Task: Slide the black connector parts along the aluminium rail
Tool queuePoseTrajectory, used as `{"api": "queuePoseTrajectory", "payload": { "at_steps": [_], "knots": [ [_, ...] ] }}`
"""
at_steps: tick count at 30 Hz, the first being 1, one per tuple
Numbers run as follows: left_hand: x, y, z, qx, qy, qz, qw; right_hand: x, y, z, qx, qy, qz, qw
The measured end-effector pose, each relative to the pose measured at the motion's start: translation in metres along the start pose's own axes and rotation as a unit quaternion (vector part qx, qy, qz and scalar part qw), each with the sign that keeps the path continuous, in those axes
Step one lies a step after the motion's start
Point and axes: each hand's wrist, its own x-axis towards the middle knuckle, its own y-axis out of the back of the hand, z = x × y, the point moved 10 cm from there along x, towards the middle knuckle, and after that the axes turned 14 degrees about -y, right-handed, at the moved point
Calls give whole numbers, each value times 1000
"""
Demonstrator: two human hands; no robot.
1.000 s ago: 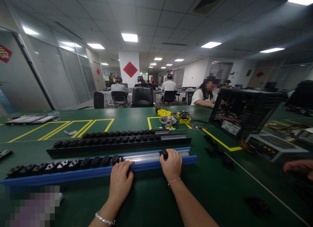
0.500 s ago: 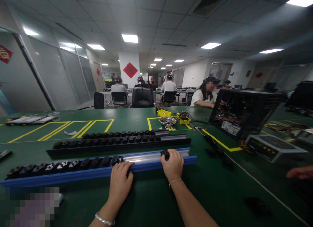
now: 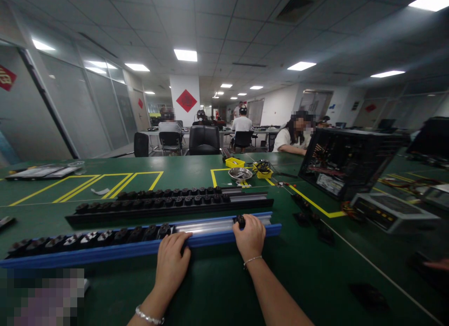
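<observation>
A long blue track rail (image 3: 119, 251) with a silvery channel lies across the table in front of me. Black socket modules (image 3: 121, 235) sit in a row along its left part. Just right of that row, my left hand (image 3: 173, 256) is closed over the rail's front edge, fingers on top. Farther right, my right hand (image 3: 250, 237) pinches a single black socket module (image 3: 240, 220) at the channel; whether it is seated there is hidden by the fingers. A bare stretch of channel runs between my hands.
Behind lie black rails (image 3: 171, 206) filled with similar modules. Loose black modules (image 3: 325, 233), an open computer case (image 3: 345, 162) and a power supply (image 3: 389, 213) are to the right. A metal bowl (image 3: 240, 172) and yellow trays (image 3: 235, 163) stand farther back. A co-worker's hand (image 3: 437, 265) shows at the right edge.
My right hand has shifted very slightly right with the black socket module. My left hand stays put on the rail. The co-worker's hand at the right edge has moved lower and outward.
</observation>
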Motion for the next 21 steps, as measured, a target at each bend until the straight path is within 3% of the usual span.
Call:
{"api": "queuePoseTrajectory", "payload": {
  "at_steps": [21],
  "knots": [
    [1,2,2,-8,0,7,1000,7,2,11,-6,1,-5,1000]
  ]
}}
